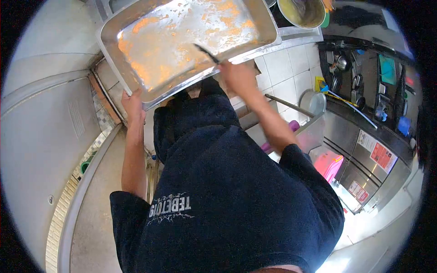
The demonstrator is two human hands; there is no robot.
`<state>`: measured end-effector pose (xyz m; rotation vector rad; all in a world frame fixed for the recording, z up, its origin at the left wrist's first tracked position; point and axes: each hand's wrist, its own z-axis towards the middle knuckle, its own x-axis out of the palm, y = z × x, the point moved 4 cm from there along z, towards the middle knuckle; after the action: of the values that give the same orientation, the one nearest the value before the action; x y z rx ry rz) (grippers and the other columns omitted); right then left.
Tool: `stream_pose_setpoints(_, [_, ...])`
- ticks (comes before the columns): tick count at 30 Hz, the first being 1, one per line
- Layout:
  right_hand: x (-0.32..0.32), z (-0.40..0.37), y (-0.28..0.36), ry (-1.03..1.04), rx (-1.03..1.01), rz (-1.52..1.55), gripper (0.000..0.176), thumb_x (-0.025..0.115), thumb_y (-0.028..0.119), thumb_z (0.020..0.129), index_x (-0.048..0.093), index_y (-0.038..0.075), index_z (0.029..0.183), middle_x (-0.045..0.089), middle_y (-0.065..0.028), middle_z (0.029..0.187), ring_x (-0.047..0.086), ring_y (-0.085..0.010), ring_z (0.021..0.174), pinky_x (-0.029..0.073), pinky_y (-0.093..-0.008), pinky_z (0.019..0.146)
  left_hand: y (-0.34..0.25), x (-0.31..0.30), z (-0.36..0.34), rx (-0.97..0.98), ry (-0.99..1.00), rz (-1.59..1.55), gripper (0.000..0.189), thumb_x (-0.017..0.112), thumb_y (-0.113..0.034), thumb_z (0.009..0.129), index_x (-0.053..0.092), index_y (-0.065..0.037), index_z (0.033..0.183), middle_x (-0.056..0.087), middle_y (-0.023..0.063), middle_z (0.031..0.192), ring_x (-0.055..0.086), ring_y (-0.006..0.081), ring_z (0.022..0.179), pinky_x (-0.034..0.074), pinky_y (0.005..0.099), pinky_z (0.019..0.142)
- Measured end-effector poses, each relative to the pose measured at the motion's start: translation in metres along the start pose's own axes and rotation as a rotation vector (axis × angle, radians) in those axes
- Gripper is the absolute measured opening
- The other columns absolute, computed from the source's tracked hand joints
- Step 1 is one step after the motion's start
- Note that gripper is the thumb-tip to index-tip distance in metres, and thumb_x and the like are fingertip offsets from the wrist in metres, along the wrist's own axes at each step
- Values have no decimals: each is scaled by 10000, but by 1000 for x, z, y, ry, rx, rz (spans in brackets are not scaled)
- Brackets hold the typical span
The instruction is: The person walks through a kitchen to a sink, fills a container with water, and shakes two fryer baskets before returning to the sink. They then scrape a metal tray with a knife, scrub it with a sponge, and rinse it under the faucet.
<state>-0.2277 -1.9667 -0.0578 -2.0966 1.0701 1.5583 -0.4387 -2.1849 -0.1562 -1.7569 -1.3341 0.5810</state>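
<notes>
Two hands are engaged on one large metal tray [109, 48], which fills the upper centre of the frame, raised and tilted in front of the person's dark shirt [227, 195]. The tray floor faces the camera and carries patchy orange residue [145, 70], heaviest toward the lower left and along the upper right. Its long axis runs from lower left to upper right of the frame. The left hand [133, 103] sits at the tray's lower left corner, with its grip closed over the rim there and the arm coming straight up from the bottom of the frame. The right hand [237, 76] is at the middle of the lower long edge, its grip closed on a dark tool [207, 53]. This tool is narrow and points up and left from the hand, and its far end lies on the tray floor; its kind cannot be made out. The dirty surface therefore lies up and to the left of the right hand, which is the nearer hand to the middle of the tray. A metal bowl [302, 11] stands beyond the tray's upper right corner. White wall tiles [291, 68] and steel cabinets [364, 168] with stickers occupy the right of the frame.
</notes>
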Motion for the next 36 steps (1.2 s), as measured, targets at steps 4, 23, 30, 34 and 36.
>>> stream_pose_setpoints(4, [-24, 63, -114, 266, 28, -462, 246, 450, 234, 813, 628, 90, 902, 618, -174, 885, 605, -321, 821, 483, -440, 679, 0, 0, -1, -6, -30, -29, 265, 546, 62, 749, 511, -6, 1003, 591, 92, 934, 567, 169, 820, 455, 291, 716])
stream_pose_setpoints(23, [-38, 68, 5, 458, -135, -563, 229, 526, 207, 787, 649, 61, 913, 630, -137, 915, 608, -277, 871, 492, -415, 693, 10, -1, 5, 32, -14, -88, 284, 541, 76, 744, 523, 13, 1020, 605, 89, 912, 570, 143, 773, 452, 261, 704])
stream_pose_setpoints(30, [4, 53, 112, 491, -403, -411, 203, 525, 142, 736, 659, 46, 853, 643, -123, 843, 625, -296, 722, 488, -422, 598, 8, -1, 3, 8, -22, -68, 312, 537, 81, 722, 523, 17, 1027, 601, 87, 920, 569, 144, 790, 450, 259, 714])
stream_pose_setpoints(34, [-15, 94, 21, 383, -267, -693, 193, 540, 170, 731, 673, 73, 832, 644, -109, 897, 615, -284, 826, 442, -453, 579, 14, -4, 7, 42, -9, -108, 314, 539, 76, 722, 520, 23, 1031, 600, 87, 920, 571, 149, 788, 456, 262, 707])
stream_pose_setpoints(36, [-31, 98, -9, 435, -223, -741, 190, 542, 169, 737, 677, 96, 849, 644, -106, 919, 618, -262, 841, 451, -451, 581, 13, -2, 5, 32, -9, -118, 311, 540, 72, 724, 519, 25, 1031, 600, 89, 920, 573, 155, 790, 460, 264, 700])
